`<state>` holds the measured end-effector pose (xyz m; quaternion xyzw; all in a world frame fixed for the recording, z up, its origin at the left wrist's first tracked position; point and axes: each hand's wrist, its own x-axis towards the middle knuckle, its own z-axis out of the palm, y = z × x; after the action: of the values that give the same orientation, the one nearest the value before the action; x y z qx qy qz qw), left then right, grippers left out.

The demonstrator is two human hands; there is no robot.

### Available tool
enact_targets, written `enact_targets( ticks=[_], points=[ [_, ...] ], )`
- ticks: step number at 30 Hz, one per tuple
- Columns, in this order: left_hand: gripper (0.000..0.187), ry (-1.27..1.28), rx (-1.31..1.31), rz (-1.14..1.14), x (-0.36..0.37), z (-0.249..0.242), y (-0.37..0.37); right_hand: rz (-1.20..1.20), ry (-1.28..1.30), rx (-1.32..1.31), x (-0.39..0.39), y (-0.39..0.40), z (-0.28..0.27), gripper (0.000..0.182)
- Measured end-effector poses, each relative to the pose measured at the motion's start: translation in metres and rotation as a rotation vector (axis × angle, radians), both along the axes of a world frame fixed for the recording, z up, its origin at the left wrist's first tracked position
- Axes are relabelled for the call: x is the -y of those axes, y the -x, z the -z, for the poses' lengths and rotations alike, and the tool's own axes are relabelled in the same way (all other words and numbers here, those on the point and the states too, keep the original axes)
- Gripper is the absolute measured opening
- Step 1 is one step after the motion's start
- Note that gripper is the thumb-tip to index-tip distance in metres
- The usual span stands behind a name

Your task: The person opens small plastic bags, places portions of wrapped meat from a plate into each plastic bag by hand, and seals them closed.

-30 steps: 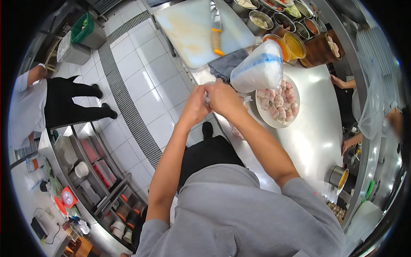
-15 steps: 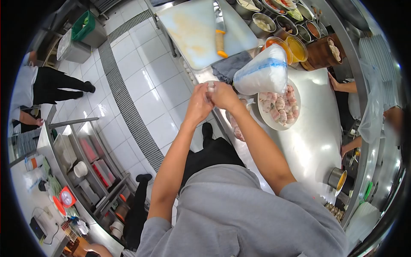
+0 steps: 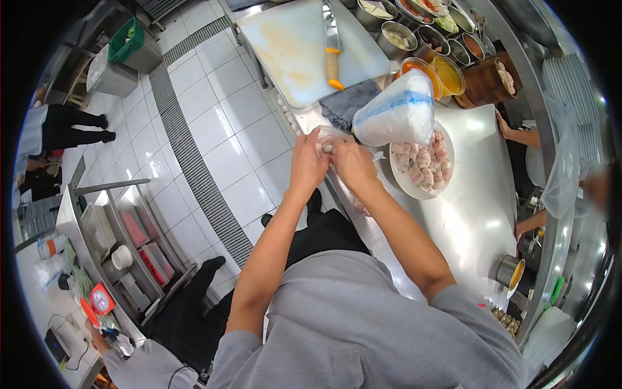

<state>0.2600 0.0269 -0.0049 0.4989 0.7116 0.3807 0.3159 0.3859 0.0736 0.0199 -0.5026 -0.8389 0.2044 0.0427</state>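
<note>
My left hand (image 3: pixel 309 163) and my right hand (image 3: pixel 352 162) meet at the counter's left edge, fingers curled around a small pale item (image 3: pixel 326 146) whose details are hard to make out. A white plate (image 3: pixel 396 174) of pinkish-white rolled pieces (image 3: pixel 424 167) lies to the right of my hands. Over the plate's upper left leans a plump white plastic bag (image 3: pixel 396 111) with a blue stripe. A grey cloth (image 3: pixel 346 104) lies just above my hands, below a white cutting board (image 3: pixel 285 52) that carries a knife (image 3: pixel 332 61) with an orange-ended handle.
Metal bowls (image 3: pixel 396 39) and sauce containers (image 3: pixel 448 76) stand at the upper right. A small metal pot (image 3: pixel 510 271) is on the counter's lower right. Co-workers' arms (image 3: pixel 521 134) reach in at the right; other people stand at the left and lower left.
Both my hands have shifted slightly down and right, with the pale item between them. At the lower left a co-worker has come further into view; another at the far left has moved.
</note>
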Motion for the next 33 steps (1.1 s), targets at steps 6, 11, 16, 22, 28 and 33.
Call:
enact_targets(
  ticks=[6,11,16,22,28,33],
  points=[
    [0.063,0.153,-0.035,0.063,-0.007,-0.008,0.003,0.038,-0.041,0.07,-0.008,0.0,0.011,0.017],
    [0.063,0.14,-0.059,0.084,-0.005,-0.016,0.004,-0.076,-0.116,-0.07,-0.004,0.004,-0.008,0.021],
    [0.066,-0.091,-0.143,0.185,-0.004,-0.012,0.013,-0.067,-0.036,-0.052,-0.018,0.012,0.01,0.021],
    [0.063,-0.011,0.098,0.184,-0.009,-0.023,0.021,-0.227,0.061,-0.152,-0.021,0.006,0.012,0.016],
    [0.052,-0.054,0.164,0.113,-0.01,-0.041,0.02,-0.254,-0.035,-0.129,-0.018,0.002,0.005,0.02],
    [0.044,-0.008,0.129,0.065,-0.001,-0.049,0.046,-0.377,-0.029,-0.05,0.001,-0.023,-0.052,0.027]
  ],
)
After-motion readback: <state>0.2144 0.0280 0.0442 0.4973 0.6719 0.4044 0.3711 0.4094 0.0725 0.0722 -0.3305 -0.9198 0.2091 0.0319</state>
